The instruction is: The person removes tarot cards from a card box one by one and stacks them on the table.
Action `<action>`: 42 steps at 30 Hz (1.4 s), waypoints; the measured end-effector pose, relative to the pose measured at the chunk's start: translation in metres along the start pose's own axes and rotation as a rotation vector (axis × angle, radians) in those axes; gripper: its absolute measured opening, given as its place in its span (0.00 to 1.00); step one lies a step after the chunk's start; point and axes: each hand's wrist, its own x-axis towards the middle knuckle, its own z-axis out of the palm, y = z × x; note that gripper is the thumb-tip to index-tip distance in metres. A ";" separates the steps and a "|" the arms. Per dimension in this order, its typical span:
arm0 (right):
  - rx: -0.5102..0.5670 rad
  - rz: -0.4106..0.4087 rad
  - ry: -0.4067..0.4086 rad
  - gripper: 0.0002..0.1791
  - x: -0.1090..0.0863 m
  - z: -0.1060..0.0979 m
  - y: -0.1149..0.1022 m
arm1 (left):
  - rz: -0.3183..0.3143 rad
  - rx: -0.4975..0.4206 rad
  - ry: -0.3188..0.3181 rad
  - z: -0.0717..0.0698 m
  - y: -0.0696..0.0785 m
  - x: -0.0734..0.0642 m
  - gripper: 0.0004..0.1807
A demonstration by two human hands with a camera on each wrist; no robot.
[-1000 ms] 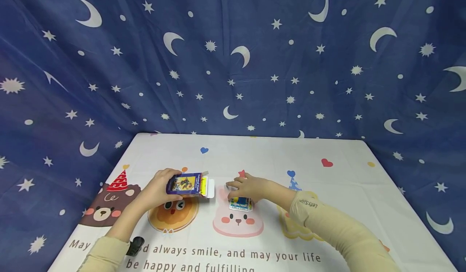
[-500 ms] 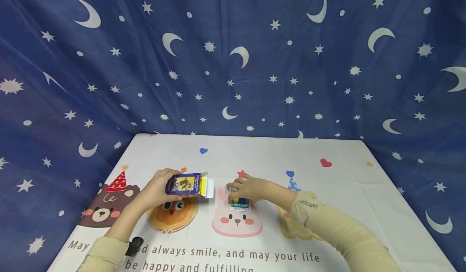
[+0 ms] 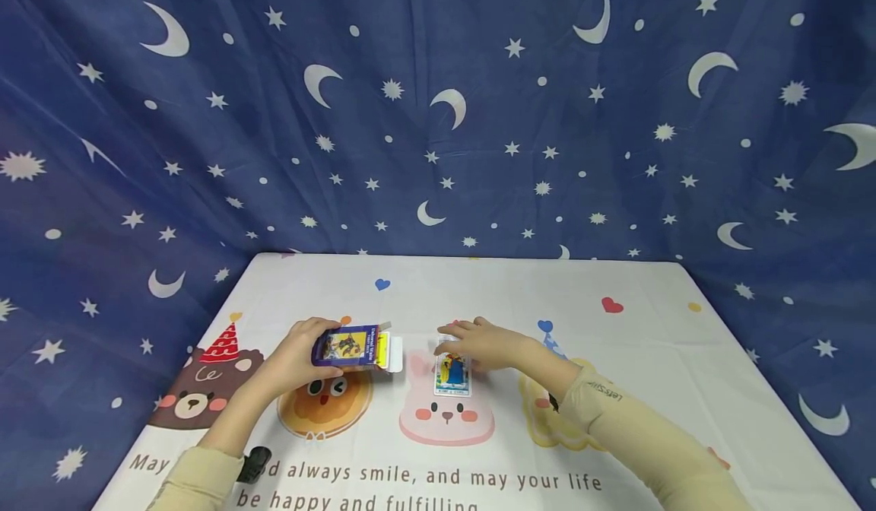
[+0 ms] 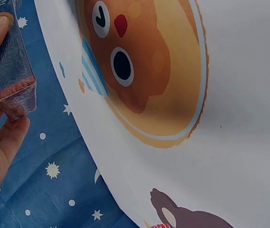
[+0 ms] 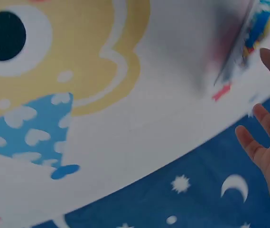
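Note:
My left hand [image 3: 301, 355] grips a dark blue tarot card box [image 3: 345, 346] by its left end, thumb on the near side and fingers on the far side. The box's white end flap [image 3: 395, 353] stands open to the right, with yellow showing at the mouth. In the left wrist view, the fingers and thumb press a clear-wrapped end of the box [image 4: 13, 71]. Just right of the box, a picture tarot card [image 3: 453, 376] lies face up on the table. Over its upper edge hovers my right hand [image 3: 489, 342], fingers spread; the right wrist view shows them apart from the card [image 5: 258, 33].
The white table cover [image 3: 547, 290] bears printed cartoon animals and lettering. Behind it hangs a dark blue curtain [image 3: 383, 131] with moons and stars. A small black object [image 3: 255, 464] sits at the left wrist.
My right hand has drawn back up and to the right off the card, uncovering its whole picture. The left hand and the box have stayed in place.

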 end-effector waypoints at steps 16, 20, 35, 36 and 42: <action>0.745 0.318 0.520 0.14 -0.027 -0.005 0.001 | 0.080 -0.026 0.030 -0.003 0.014 0.008 0.40; 0.996 0.341 0.616 0.13 -0.029 -0.008 -0.009 | 0.100 -0.050 0.022 -0.008 0.020 0.010 0.40; 1.556 0.496 0.521 0.17 -0.024 -0.019 -0.044 | 0.164 -0.078 0.079 -0.009 0.036 0.011 0.40; 1.569 0.491 0.517 0.17 -0.023 -0.019 -0.046 | 0.161 -0.077 0.081 -0.008 0.036 0.011 0.40; 1.690 0.488 0.482 0.20 -0.013 -0.017 -0.052 | 0.145 -0.067 0.071 -0.004 0.035 0.011 0.40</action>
